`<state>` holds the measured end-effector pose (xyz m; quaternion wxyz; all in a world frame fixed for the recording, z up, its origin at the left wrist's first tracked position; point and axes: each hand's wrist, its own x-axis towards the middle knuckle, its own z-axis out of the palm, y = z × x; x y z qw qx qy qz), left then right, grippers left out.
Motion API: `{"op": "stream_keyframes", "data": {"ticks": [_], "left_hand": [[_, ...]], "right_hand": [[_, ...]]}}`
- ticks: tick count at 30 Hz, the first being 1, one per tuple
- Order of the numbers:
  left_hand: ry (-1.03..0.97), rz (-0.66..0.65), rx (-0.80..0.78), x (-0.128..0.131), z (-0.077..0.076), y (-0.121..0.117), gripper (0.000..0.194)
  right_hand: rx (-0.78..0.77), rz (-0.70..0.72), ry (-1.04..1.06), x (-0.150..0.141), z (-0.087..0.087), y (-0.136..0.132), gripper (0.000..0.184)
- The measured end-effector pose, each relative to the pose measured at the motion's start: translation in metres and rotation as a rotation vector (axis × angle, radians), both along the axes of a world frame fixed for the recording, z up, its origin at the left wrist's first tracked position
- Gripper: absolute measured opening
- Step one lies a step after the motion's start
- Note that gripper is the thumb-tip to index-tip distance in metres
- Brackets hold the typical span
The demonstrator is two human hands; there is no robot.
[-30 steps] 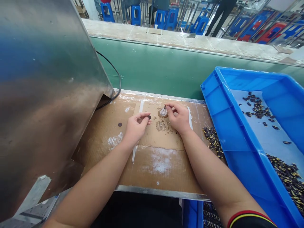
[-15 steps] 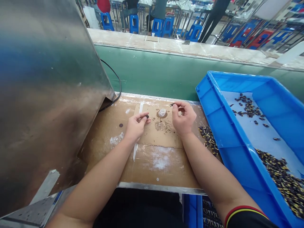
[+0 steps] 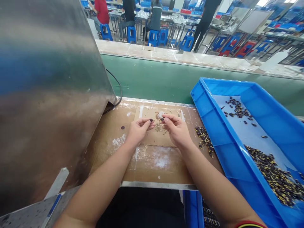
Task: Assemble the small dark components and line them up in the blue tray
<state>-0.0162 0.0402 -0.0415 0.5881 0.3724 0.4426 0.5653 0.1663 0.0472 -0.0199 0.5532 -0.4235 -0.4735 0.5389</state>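
My left hand (image 3: 140, 129) pinches a small dark disc (image 3: 151, 120) between thumb and fingertips, over the cardboard sheet (image 3: 154, 139). Close by on the right, my right hand (image 3: 177, 128) grips a small dark piece (image 3: 162, 119) in its fingertips; its exact kind is too small to make out. The two pieces are near each other but apart. Just behind the right fingertips sits a small clear, whitish round object (image 3: 161, 114), partly covered. Another dark disc (image 3: 123, 127) lies flat on the worktop, left of my left hand.
A big blue bin (image 3: 234, 148) at the right holds many small black-and-yellow parts (image 3: 273, 174) on white paper. More such parts (image 3: 204, 139) lie on the worktop beside it. A metal housing (image 3: 52, 95) with a black cable (image 3: 121, 90) rises at the left. People sit beyond the green partition (image 3: 152, 79).
My right hand has moved left, bringing its dark piece close to the disc in my left hand. The left hand stays nearly in place. The camera view has tilted up slightly.
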Motion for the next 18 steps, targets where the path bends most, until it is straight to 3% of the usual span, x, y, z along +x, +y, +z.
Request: {"op": "stream_keyframes", "data": {"ticks": [3,6,8,11,18], "left_hand": [[0.269,-0.013,0.137,0.0,-0.004,-0.005,0.027],[0.606,0.032,0.363,-0.004,-0.007,-0.008,0.018],[0.712,0.043,0.5,-0.007,-0.008,-0.009,0.016],[0.611,-0.014,0.533,-0.01,-0.006,-0.009,0.014],[0.209,-0.058,0.294,-0.003,0.009,-0.013,0.013]], "right_hand": [[-0.141,0.047,0.212,-0.01,-0.008,-0.016,0.033],[-0.217,0.078,0.296,-0.01,-0.011,-0.02,0.034],[-0.253,0.091,0.319,-0.006,-0.011,-0.019,0.034],[-0.302,0.112,0.348,0.0,-0.01,-0.016,0.035],[-0.269,0.181,0.363,0.002,0.003,-0.024,0.026]]}}
